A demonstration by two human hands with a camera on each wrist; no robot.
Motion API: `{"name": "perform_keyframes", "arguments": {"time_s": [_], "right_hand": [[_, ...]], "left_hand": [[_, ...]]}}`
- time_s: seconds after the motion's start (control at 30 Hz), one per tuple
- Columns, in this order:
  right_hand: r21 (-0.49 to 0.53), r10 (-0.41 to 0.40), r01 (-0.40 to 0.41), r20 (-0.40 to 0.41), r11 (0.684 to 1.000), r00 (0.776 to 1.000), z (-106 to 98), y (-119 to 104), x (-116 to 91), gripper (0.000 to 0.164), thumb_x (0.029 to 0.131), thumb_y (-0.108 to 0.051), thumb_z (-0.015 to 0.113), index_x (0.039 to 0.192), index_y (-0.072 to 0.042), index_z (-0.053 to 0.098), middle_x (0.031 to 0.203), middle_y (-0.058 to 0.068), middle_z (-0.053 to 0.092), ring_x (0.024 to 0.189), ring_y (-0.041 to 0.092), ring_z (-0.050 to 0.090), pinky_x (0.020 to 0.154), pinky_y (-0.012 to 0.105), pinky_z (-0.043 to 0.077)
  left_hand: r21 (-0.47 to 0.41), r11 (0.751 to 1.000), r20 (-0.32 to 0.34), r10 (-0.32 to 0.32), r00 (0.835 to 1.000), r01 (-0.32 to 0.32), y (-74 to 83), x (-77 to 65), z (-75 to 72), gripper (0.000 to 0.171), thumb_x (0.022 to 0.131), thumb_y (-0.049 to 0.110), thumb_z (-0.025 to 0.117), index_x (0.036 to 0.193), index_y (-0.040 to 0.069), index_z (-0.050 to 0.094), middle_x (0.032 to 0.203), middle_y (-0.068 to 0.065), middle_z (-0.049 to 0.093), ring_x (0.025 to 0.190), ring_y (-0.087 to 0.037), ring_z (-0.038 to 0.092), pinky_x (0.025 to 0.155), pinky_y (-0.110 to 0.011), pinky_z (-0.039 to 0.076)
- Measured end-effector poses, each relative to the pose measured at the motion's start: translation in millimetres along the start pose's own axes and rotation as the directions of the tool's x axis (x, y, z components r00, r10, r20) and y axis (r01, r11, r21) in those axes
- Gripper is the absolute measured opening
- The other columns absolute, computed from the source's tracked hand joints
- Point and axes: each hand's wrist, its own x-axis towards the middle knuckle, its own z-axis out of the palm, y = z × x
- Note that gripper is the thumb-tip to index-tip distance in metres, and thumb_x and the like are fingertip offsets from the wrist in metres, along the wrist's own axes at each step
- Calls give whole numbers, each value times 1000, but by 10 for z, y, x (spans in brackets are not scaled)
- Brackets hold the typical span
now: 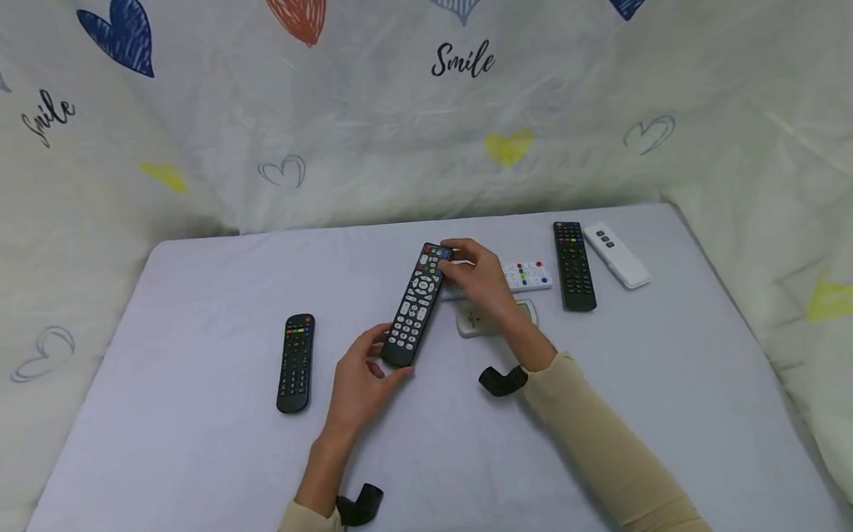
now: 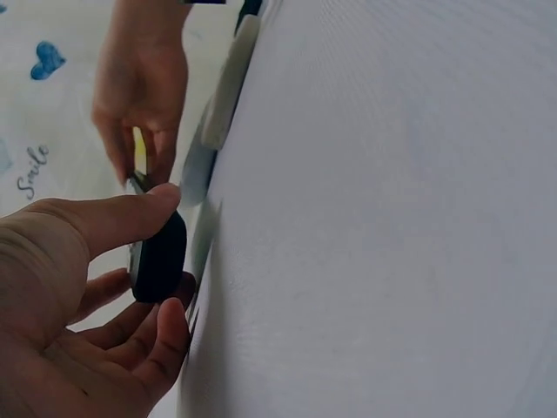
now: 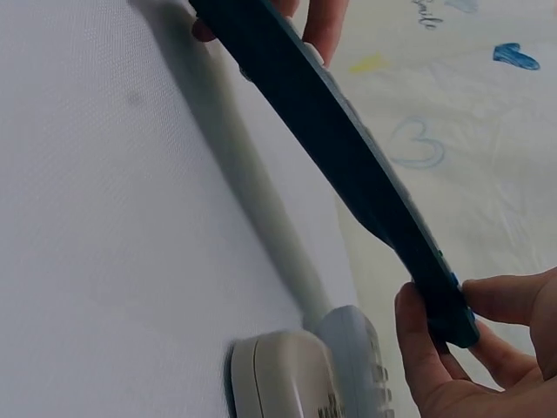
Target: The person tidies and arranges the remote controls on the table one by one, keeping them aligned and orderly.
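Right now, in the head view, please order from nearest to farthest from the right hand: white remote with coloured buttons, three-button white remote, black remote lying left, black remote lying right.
From the right hand:
1. White coloured-button remote, partly hidden behind it.
2. Right black remote, to its right.
3. Three-button white remote, farther right.
4. Left black remote, on the opposite side.

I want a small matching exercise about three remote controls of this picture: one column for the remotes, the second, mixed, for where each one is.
1. Black remote with white buttons
2. White remote with three dark buttons
3. White remote with coloured buttons

A. Farthest right of all the remotes
B. Partly covered by the right hand
C. Between the left hand and right hand

Pairs: 1-C, 2-A, 3-B
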Motion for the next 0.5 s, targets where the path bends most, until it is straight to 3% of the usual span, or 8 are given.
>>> {"name": "perform_keyframes", "arguments": {"time_s": [0.2,0.5], "right_hand": [[-3,12,-12,23,1000,1000,54,-8,-24,42,103,-17,66,144,-12,60,132,15,65,111,25,72,91,30,60],[19,-10,9,66,1000,998,163,-23,-35,45,102,-11,67,145,-7,57,132,20,64,113,32,72,94,41,61]], "left_hand": [[0,1000,-18,-20,1000,20,-19,-63,-15,77,76,14,94,145,16,58,120,-11,74,70,-13,55,65,-21,46],[10,1000,-46,-19,999,19,-46,-166,-39,80,75,13,94,146,15,57,127,-10,70,76,-14,54,65,-20,45]]}}
